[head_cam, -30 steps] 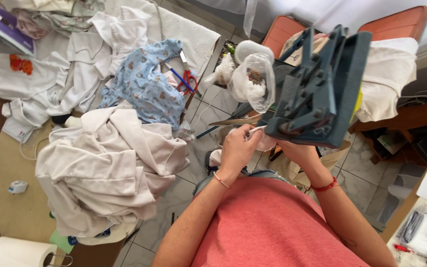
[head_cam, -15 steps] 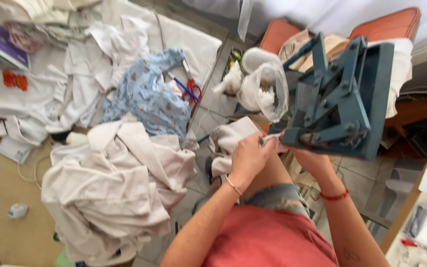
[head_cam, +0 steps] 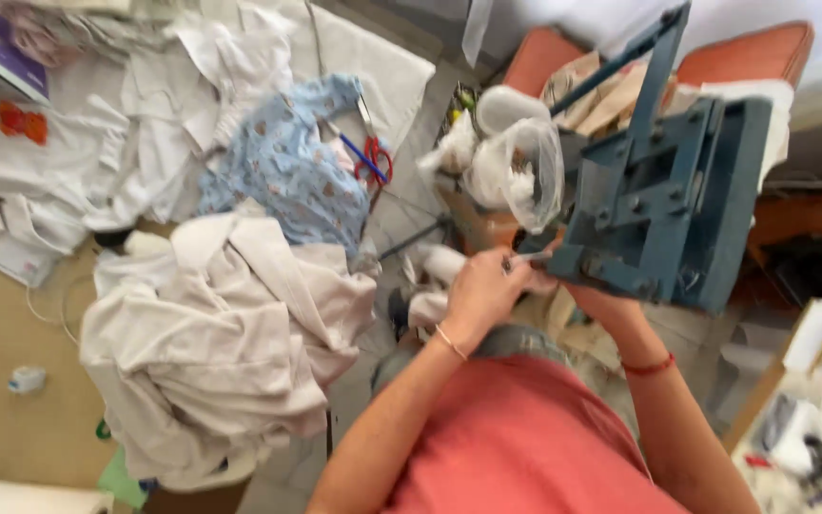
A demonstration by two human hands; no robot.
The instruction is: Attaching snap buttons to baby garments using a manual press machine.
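Two hands are working at a blue hand press (head_cam: 663, 190), now nearer than before: the left hand (head_cam: 482, 290) pinching a small metal piece (head_cam: 518, 259) at its base, the right hand (head_cam: 594, 297) bracing beneath, its grip hidden.

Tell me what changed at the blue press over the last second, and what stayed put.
Little changed. The left hand keeps a small pale piece pinched at the base of the blue metal press, a touch lower in view than before, which may be only the camera shifting; the right hand stays under the press. Nothing was picked up or let go. The cloth pile, clear bag and red scissors lie unmoved.
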